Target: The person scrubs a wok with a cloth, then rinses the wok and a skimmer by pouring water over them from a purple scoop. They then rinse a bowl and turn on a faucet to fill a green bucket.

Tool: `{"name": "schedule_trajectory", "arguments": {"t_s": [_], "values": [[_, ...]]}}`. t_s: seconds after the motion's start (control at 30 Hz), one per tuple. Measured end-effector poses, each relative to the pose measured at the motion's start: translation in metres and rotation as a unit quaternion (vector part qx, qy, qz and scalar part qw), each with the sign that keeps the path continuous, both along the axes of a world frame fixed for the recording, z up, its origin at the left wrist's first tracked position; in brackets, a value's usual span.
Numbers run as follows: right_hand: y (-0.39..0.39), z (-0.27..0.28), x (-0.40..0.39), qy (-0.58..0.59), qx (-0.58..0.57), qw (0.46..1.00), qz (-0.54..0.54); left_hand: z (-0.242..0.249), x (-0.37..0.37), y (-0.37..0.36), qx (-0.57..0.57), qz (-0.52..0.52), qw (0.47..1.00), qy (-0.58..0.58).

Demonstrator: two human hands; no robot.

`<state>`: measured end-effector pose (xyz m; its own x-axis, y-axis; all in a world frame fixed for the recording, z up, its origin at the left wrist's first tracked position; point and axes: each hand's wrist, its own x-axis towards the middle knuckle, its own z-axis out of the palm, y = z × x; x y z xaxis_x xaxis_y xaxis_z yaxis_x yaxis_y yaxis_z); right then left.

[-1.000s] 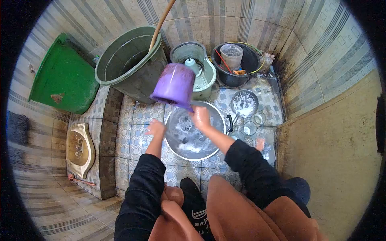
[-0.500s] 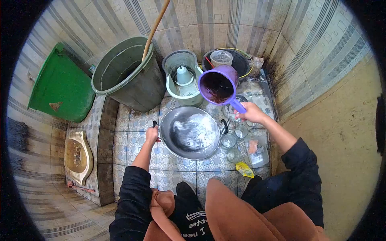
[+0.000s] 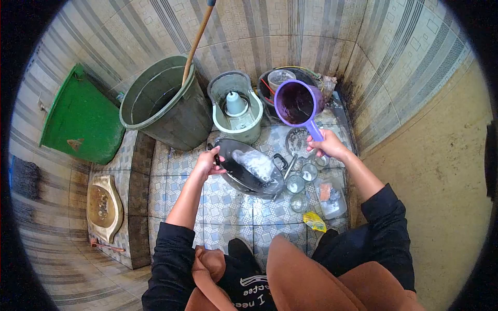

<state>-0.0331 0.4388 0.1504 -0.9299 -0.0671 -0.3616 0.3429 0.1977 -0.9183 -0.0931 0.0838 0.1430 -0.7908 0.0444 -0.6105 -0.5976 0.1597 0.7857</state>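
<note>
My left hand [image 3: 207, 163] is closed around one handle of a wok [image 3: 236, 170]. The wok's left side is raised, so it tilts to the right, with whitish, cloudy water in it. My right hand [image 3: 330, 145] grips the handle of a purple water dipper [image 3: 299, 106], held above the floor. The dipper's mouth faces me and its inside looks dark and wet. Below the dipper, a round metal item [image 3: 298, 141] and several drinking glasses [image 3: 295, 184] stand on the tiles, right of the wok.
Along the wall are a large grey bin [image 3: 181, 122] with a wooden pole [image 3: 196, 44], a mop bucket [image 3: 244, 127] and a black tub [image 3: 265, 106]. At right lie a plastic container [image 3: 337, 207] and a yellow packet [image 3: 314, 222]. A raised ledge [image 3: 139, 207] borders the left.
The wok has gone from nearly level to tilted, its left side raised by my left hand and its water shifted right. The dipper has moved slightly right.
</note>
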Motion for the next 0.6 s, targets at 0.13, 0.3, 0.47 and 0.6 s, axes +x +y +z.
{"name": "schedule_trajectory", "arguments": {"t_s": [0.13, 0.3, 0.47, 0.6], "values": [[-0.001, -0.005, -0.002, 0.001, 0.035, 0.999, 0.010, 0.013, 0.001, 0.010, 0.092, -0.040, 0.995, 0.003], [-0.022, 0.005, -0.009, 0.076, 0.173, 0.982, 0.005, 0.033, 0.006, 0.012, 0.067, -0.088, 0.992, 0.057], [-0.103, 0.072, -0.059, 0.273, 0.307, 0.911, 0.022, 0.020, 0.009, -0.029, 0.051, -0.044, 0.984, 0.166], [-0.203, 0.095, -0.136, 0.432, 0.258, 0.857, 0.110, -0.016, 0.026, -0.076, 0.033, 0.021, 0.979, 0.200]]}}
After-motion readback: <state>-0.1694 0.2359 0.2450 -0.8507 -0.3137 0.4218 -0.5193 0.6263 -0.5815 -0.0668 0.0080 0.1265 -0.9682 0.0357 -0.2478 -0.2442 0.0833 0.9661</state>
